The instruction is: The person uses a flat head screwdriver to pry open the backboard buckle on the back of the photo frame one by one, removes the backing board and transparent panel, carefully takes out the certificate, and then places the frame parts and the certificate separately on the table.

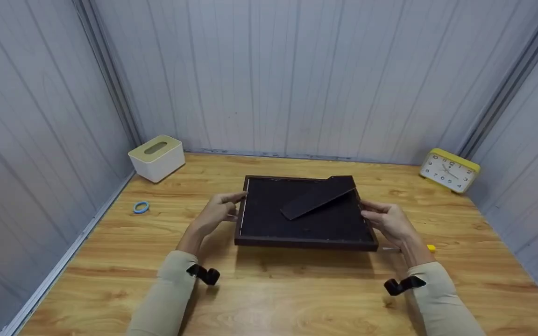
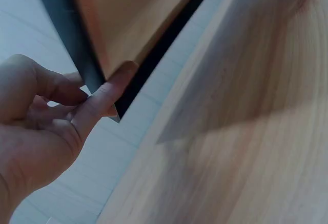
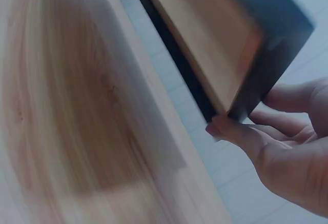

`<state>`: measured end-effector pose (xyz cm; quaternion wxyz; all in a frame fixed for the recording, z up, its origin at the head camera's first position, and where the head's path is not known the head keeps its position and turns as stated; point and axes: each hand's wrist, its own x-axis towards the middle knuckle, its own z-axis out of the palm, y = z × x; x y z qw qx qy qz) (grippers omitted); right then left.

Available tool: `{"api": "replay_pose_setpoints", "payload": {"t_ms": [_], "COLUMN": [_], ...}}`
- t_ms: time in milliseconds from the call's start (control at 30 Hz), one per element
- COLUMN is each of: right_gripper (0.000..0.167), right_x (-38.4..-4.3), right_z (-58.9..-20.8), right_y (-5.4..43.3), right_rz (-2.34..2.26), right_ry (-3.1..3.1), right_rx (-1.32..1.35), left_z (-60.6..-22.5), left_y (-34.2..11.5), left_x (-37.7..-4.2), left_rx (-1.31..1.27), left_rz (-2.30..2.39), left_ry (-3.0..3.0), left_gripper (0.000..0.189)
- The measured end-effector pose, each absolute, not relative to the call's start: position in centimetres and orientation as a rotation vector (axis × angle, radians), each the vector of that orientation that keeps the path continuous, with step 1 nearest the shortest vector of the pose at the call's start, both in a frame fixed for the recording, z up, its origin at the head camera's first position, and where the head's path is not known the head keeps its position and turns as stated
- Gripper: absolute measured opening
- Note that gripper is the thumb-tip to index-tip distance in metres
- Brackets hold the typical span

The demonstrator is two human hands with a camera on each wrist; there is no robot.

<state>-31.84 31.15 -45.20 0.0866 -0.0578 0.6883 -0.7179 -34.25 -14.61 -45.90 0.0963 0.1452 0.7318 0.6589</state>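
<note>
A dark picture frame is held just above the wooden table, its black back facing up. A stand leg lies slantwise across that back. My left hand grips the frame's left side, and the left wrist view shows the thumb on the underside at a corner. On the opposite side, my right hand pinches the edge; its thumb presses near a corner in the right wrist view. The frame's glossy front, seen from below, looks wood-coloured, perhaps from reflection.
A white tissue box with a yellowish lid stands at the back left. Nearer lies a blue ring. A yellow alarm clock leans back at the far right. Some small yellow object is partly hidden behind the right wrist. Panelled walls surround the table.
</note>
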Motion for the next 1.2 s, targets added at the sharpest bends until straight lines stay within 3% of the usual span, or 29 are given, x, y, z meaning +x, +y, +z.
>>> {"api": "replay_pose_setpoints", "payload": {"t_ms": [200,533,867,1200], "right_gripper": [0.053,0.051,0.068,0.062], "right_x": [-31.8,-31.2,-30.7,-31.0], "right_z": [-46.3,-47.5,-47.3,-47.4], "right_y": [30.9,30.4,29.7,29.9], "right_rz": [-2.023,-1.591,-1.285,-1.181], "right_ry": [2.123,2.323,2.46,2.558], "right_rx": [-0.148,-0.255,-0.455,-0.484], "left_z": [-46.7,-47.3,-47.8,-47.3], "left_y": [-14.2,-14.2,-14.1,-14.0], "left_x": [-34.5,-34.0,-33.5,-33.4], "left_rx": [0.488,0.397,0.232,0.435], "left_rz": [1.881,1.589,1.59,1.213], "left_ry": [2.141,2.332,2.353,2.57], "left_gripper": [0.06,0.056,0.061,0.054]}}
